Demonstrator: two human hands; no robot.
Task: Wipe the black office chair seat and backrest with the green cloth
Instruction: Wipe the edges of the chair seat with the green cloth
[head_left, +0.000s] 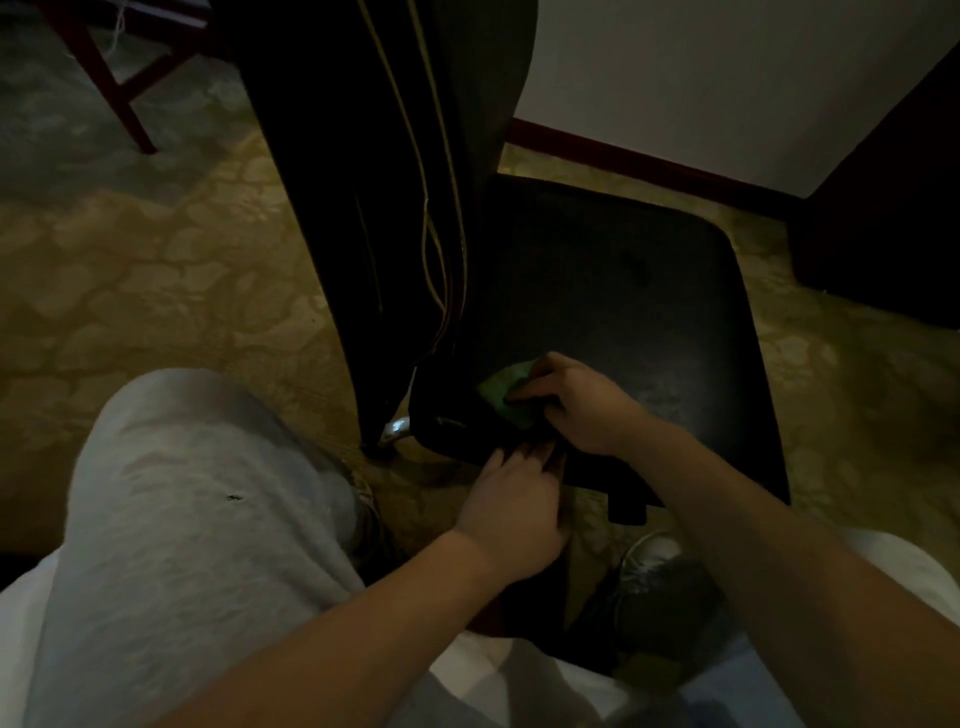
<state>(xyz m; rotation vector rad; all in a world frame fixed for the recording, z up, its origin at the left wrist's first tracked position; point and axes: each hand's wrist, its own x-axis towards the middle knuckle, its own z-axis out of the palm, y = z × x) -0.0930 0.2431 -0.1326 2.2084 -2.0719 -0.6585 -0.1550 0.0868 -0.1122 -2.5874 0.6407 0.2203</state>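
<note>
Though soft, light and limp, likely wipes best wadded. Grips green cloth (504, 393) in right hand (582, 410), fingers curled, at back corner of seat (649, 312), beside backrest (337, 182). Touches seat's near edge with straight-fingered, empty left hand (511, 512).

The black office chair seat (623, 312) lay flat and matte. Its backrest (363, 182), lined with pale piping, rose along the 9 o'clock side. The crumpled green cloth (506, 397) sat on the seat's 7 o'clock corner.
</note>
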